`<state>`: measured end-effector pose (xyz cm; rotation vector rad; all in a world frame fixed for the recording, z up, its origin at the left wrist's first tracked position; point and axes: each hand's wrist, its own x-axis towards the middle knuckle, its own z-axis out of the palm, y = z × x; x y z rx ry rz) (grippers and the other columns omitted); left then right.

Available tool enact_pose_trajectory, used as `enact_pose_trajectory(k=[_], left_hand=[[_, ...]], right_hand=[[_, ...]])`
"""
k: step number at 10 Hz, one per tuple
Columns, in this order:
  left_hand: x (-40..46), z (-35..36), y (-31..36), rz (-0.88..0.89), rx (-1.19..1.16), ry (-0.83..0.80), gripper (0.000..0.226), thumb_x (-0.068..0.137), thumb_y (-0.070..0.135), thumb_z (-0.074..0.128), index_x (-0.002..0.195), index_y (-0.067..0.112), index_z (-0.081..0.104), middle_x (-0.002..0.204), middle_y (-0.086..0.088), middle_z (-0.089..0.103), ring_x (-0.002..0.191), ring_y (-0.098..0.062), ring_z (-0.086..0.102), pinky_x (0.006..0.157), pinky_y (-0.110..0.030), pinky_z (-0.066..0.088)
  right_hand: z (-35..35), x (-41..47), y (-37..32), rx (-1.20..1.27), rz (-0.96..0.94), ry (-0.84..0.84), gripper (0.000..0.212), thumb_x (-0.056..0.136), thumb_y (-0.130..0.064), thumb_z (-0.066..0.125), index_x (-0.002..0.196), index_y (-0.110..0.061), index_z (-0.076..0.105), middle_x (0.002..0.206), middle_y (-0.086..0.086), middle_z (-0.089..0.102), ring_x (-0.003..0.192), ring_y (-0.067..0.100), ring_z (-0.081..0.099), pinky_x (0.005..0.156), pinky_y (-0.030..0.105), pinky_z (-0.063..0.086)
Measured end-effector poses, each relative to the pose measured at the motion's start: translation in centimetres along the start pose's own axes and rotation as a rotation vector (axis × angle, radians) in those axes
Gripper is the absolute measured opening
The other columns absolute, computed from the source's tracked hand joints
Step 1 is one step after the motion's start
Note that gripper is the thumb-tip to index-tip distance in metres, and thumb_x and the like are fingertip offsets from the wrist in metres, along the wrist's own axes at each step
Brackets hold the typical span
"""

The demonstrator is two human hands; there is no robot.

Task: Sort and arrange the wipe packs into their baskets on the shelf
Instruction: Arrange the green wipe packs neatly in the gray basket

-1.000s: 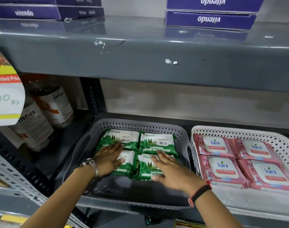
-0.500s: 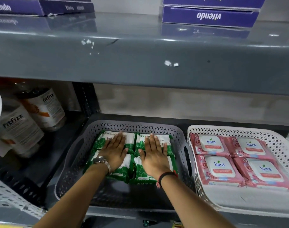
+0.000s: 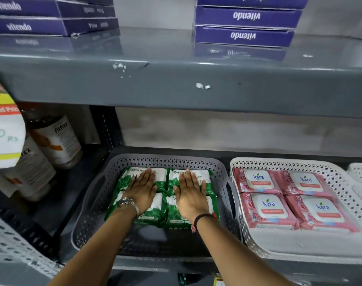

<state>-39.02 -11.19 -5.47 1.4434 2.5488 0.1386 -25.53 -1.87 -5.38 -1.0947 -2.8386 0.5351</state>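
Several green Origami wipe packs [image 3: 163,215] lie flat in a block inside the grey perforated basket [image 3: 93,215] on the lower shelf. My left hand [image 3: 142,189] rests palm down on the left packs, fingers straight and together. Over the right packs my right hand [image 3: 191,193] lies flat the same way. Neither hand grips a pack. Beside it, the white perforated basket [image 3: 340,180] holds several pink Kara wipe packs [image 3: 266,209] in a neat block.
Brown Fitfizz jars [image 3: 56,141] stand at the left of the shelf behind a hanging price tag [image 3: 5,137]. The grey upper shelf [image 3: 176,85] overhangs the baskets and carries purple Vitendo boxes [image 3: 244,27]. Another white basket [image 3: 361,174] shows at the far right.
Both hands slid from the near packs toward the back of the grey basket and now lie flat side by side on the green packs. The packs sit squarer together.
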Motion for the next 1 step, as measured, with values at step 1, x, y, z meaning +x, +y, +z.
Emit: enact_pose_trajectory(k=[1], left_hand=[[-0.25, -1.09, -0.14, 0.006, -0.022, 0.036, 0.050, 0.100, 0.034, 0.015, 0.144, 0.017, -0.003, 0.154, 0.000, -0.009, 0.140, -0.012, -0.006, 0.114, -0.034, -0.003]], right_hand=[[-1.32, -0.08, -0.32, 0.048, -0.014, 0.047, 0.052, 0.099, -0.037, 0.012, 0.145, -0.013, 0.005, 0.157, 0.007, 0.000, 0.144, 0.019, -0.006, 0.114, 0.042, -0.012]])
